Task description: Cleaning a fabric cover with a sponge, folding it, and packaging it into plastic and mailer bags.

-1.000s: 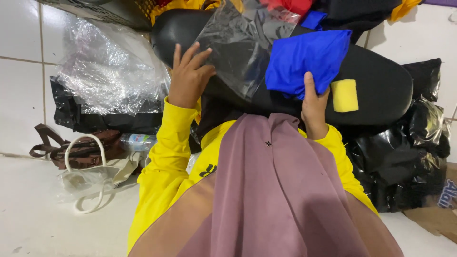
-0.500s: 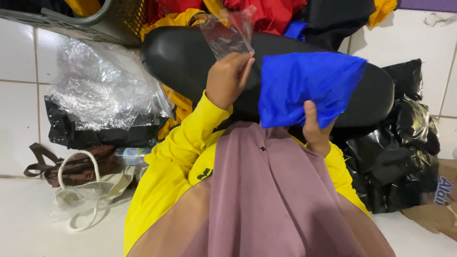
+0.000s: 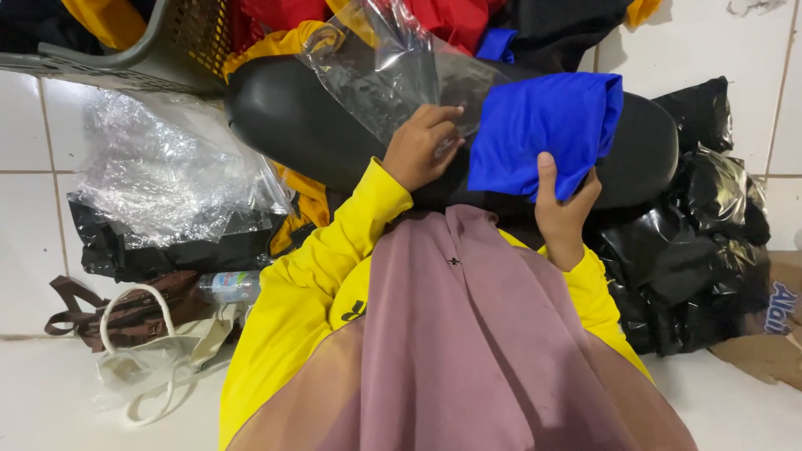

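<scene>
My left hand [image 3: 420,144] pinches the lower edge of a clear plastic bag [image 3: 388,63] that stands up in front of a black padded seat [image 3: 301,125]. Just to its right, my right hand [image 3: 564,209] grips a folded bright blue cloth [image 3: 543,134] from below, thumb on its front. The cloth's left edge touches the bag's opening beside my left fingers. Both arms wear yellow sleeves, and a mauve cloth [image 3: 468,351] hangs down between them.
A grey plastic basket [image 3: 125,50] with red, yellow and black garments sits above the seat. Crumpled clear plastic [image 3: 167,175] and black bags lie left, with a brown bag [image 3: 125,313], white straps and a small bottle [image 3: 227,286]. Black plastic bags [image 3: 710,242] are piled right, by cardboard [image 3: 773,334].
My left hand moved from the seat's left side to the clear bag and now holds it beside the blue cloth. The right hand has raised the cloth slightly.
</scene>
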